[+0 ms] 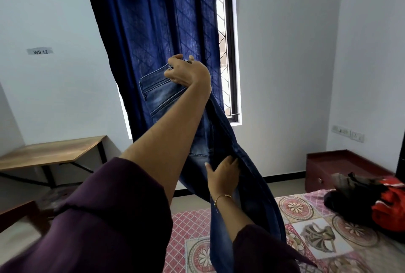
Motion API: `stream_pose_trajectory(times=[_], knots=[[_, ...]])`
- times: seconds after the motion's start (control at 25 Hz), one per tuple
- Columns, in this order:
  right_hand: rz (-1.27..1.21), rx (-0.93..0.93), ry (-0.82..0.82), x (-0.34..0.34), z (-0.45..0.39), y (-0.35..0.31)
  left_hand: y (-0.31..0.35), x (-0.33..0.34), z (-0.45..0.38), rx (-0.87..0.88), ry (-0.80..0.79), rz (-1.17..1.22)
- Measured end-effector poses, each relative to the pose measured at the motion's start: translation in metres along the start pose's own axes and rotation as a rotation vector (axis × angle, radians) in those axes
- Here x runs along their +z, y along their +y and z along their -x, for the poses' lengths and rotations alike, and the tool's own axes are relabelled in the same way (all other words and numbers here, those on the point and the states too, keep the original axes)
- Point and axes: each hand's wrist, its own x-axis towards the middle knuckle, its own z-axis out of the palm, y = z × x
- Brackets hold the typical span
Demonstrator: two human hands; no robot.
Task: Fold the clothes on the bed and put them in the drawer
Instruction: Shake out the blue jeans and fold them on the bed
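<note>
A pair of blue jeans (162, 95) hangs in the air in front of the curtain. My left hand (186, 71) grips the waistband, arm raised high. Lower down, my right hand (223, 174) lies flat against the hanging legs, fingers straight, a thin gold bracelet on the wrist. The legs drop down over the patterned bed cover (306, 229). A heap of dark and red-orange clothes (368, 200) lies on the bed at the right. Behind it stands a dark red drawer unit (324, 167) with a round knob, its drawer closed.
A dark blue curtain (153, 20) covers most of a barred window (225, 53). A wooden folding table (52, 152) stands against the left wall. Wall switches (348, 133) sit at the right. Floor shows between the bed and the wall.
</note>
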Motion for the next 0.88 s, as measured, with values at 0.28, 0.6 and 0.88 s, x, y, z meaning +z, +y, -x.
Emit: stream_pose_trajectory(times=[0.28,0.6,0.88], knots=[[-0.533,0.048,-0.716,-0.012,-0.008,0.018,-0.017,0.008,-0.013,0.044,0.071,0.127],[-0.318,0.061,-0.294,-0.040,-0.019,0.086,-0.041,0.017,-0.018,0.052,0.039,0.052],[-0.202,0.039,0.074,-0.037,-0.016,0.085,-0.035,0.018,0.000,0.087,-0.011,0.013]])
